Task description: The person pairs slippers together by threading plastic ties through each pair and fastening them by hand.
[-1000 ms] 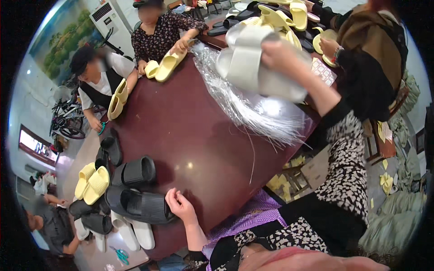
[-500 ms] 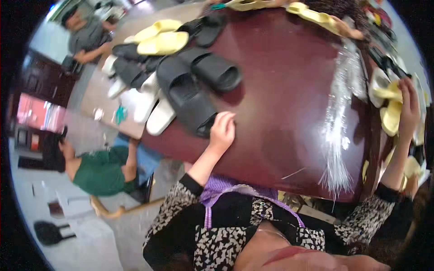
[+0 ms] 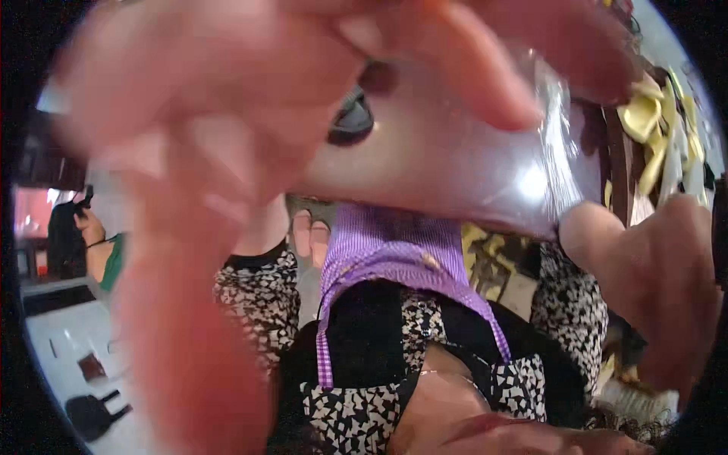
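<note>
Close to the camera, my left hand (image 3: 250, 114) fills the upper left, heavily smeared by motion. Some of its fingers look bent, and one finger stretches to the right across the table; whether it grips anything is hidden. At the right, my right hand (image 3: 652, 265) is raised near the table's corner, blurred too, its fingers not distinct. Behind my left hand, the end of a black slide slipper (image 3: 353, 121) shows on the dark red table (image 3: 447, 167). The other slippers there are covered.
A bundle of clear plastic strips (image 3: 557, 144) lies along the table's right side. Beyond that edge are yellow slippers (image 3: 643, 117) in a heap. My purple checked apron (image 3: 394, 227) is against the near edge. Part of another person (image 3: 91, 235) shows at far left.
My left hand has left the black slipper and risen close to the camera, covering most of the slippers. My right hand has come away from the yellow slippers, nearer the camera.
</note>
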